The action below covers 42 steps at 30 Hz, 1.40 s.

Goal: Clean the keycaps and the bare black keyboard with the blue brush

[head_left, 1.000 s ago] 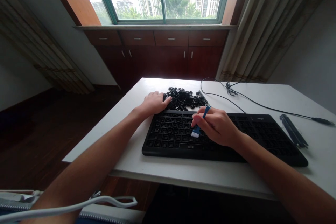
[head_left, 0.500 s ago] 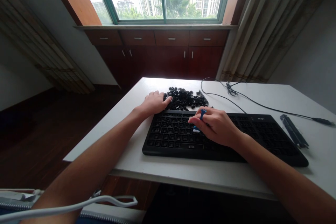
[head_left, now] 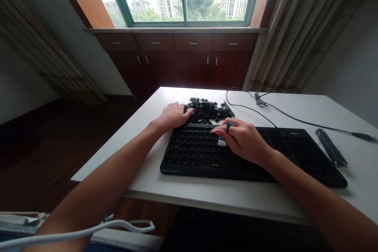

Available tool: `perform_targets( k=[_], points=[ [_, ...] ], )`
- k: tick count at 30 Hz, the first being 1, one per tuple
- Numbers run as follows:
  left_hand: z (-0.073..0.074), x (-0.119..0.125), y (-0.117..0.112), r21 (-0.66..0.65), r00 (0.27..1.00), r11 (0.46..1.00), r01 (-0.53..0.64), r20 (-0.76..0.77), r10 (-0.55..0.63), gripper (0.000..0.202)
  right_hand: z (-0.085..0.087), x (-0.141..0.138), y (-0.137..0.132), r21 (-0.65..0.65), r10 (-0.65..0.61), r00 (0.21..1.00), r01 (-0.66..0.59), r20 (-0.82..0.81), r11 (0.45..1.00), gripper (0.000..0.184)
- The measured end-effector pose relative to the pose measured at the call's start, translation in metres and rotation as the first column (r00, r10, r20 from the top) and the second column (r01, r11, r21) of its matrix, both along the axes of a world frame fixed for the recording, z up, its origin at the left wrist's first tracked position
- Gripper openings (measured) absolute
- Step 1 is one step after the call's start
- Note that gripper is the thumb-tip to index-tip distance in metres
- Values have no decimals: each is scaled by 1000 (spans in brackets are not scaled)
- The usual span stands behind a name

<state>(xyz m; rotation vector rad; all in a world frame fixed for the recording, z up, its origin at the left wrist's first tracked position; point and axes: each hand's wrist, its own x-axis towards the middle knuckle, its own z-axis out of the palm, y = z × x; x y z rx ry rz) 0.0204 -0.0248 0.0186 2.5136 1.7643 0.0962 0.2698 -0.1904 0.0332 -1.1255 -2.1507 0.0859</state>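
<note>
A black keyboard point(head_left: 189, 160) with its keycaps off lies across the white table. My right hand point(head_left: 246, 140) is closed around a small blue brush point(head_left: 228, 126). Its white bristles point down onto the bare key sockets, left of the keyboard's middle. My fingers hide most of the brush handle. At the keyboard's far left corner my left hand point(head_left: 174, 116) lies with its fingers stretched out and the thumb apart, holding nothing. Beside that thumb is a heap of loose black keycaps point(head_left: 206, 111).
A thin black strip-like piece point(head_left: 330, 147) lies right of the keyboard. The black cable point(head_left: 310, 119) runs from the keyboard's back, past a tangle, to a plug at the table's point(head_left: 118, 153) right. A white bent tube point(head_left: 118, 225) crosses the lower left, near my left forearm.
My right hand has shifted slightly with the brush, and the bristles have turned and sit a little higher on the keyboard. My left hand stays in place.
</note>
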Motion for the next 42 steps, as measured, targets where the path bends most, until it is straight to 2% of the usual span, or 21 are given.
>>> perform_targets(
  k=[6,13,25,37,42],
  points=[
    [0,0,0,4,1000,1000,3,5,-3,81,4,0,-1,-8,3,1000,-3,10,1000,51],
    [0,0,0,-14,1000,1000,-3,7,3,84,7,0,-5,-74,58,996,-63,-63,995,59],
    [-2,-1,1,4,1000,1000,0,7,0,83,1,0,2,-25,-37,999,38,23,999,49],
    [0,0,0,-22,1000,1000,0,20,1,86,5,1,-4,-70,24,999,-27,-40,997,58],
    [-1,0,0,-12,1000,1000,-2,9,2,87,1,1,0,-62,-25,1000,24,-5,998,55]
  ],
)
